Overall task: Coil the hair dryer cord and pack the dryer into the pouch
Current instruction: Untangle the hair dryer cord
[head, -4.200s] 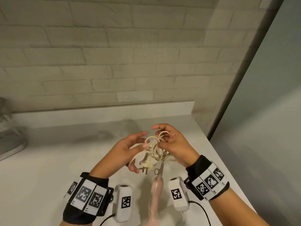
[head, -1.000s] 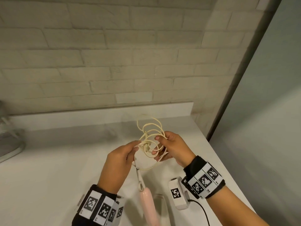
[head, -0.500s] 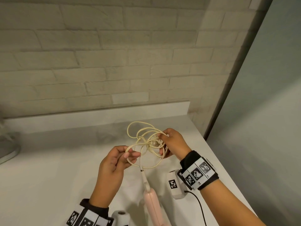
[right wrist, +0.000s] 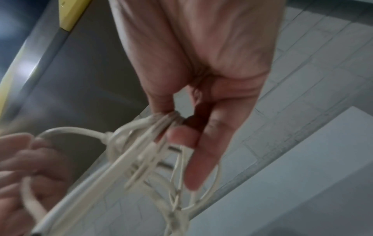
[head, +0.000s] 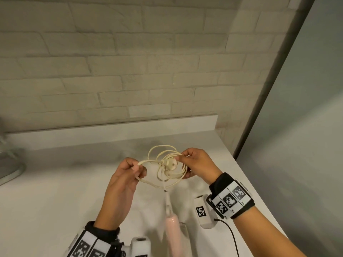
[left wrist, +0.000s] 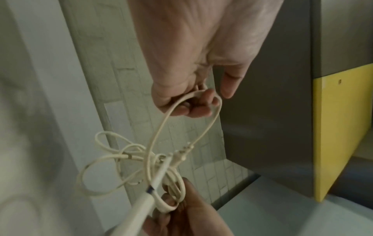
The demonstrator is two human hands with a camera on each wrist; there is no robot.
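Fingers of the right hand (head: 196,165) pinch the cream cord (head: 168,168) bundle (loose, uneven loops); left hand (head: 126,175) grips one strand; pink dryer (head: 172,232) hangs below.

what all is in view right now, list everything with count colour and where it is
cord: one, cream, looped in a loose bundle held above the counter between both hands
plug: one, cream, in the middle of the loops
hair dryer: one, pink, hanging from the cord at the bottom centre
counter: one, white, below the hands
brick wall: one, off-white, behind the counter
metal object: one, grey, far left edge, mostly cut off
yellow panel: one, at the right in the left wrist view
wrist cameras: two, white, at the wrists
left hand: pinches one loop
right hand: grips the gathered loops
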